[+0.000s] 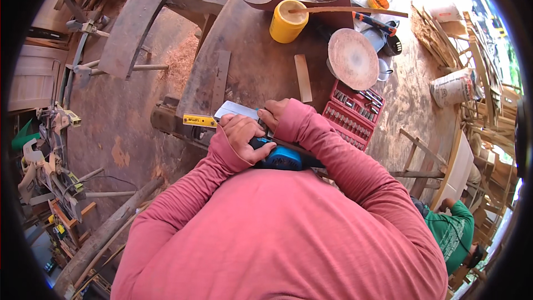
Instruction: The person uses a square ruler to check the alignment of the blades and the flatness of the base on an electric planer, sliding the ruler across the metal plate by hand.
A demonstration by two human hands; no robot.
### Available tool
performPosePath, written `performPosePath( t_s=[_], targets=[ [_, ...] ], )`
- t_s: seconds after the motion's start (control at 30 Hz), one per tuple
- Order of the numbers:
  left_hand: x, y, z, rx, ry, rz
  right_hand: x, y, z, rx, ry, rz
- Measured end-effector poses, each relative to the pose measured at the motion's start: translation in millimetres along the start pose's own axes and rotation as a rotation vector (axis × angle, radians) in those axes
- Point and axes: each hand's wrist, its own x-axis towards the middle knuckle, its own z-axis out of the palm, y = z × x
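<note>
A blue-and-black power tool (281,158) lies against my front at the near edge of the workbench; its exact kind is partly hidden. My left hand (244,136) is closed over its left end, with the thumb resting on the blue-black body. Just beyond, my right hand (271,114) has bent fingers pressed close to the left hand, and what they hold is hidden. A pale metal plate (236,110) sticks out past the left fingers. Beside it, a yellow bar with dark print (199,120) points left over the bench edge.
On the workbench (252,69) are a flat metal strip (221,79), a wooden strip (302,78), a yellow tub (287,25) with a stick across it, a round dusty disc (353,58) and a red socket set case (355,112). A person in green (451,233) is at lower right.
</note>
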Motion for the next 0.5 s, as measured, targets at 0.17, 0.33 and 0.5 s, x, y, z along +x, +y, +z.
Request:
performPosePath(
  t_s=[0.17,0.33,0.5],
  targets=[
    [-8,7,-1,0.025,-0.024,0.021,-2,20,7,0.332,-0.039,0.042],
    [-8,4,-1,0.02,0.009,0.022,2,22,2,0.34,-0.061,-0.045],
    [-1,5,1,0.0,0.014,0.02,8,42,15,0.308,0.017,-0.102]
  ],
)
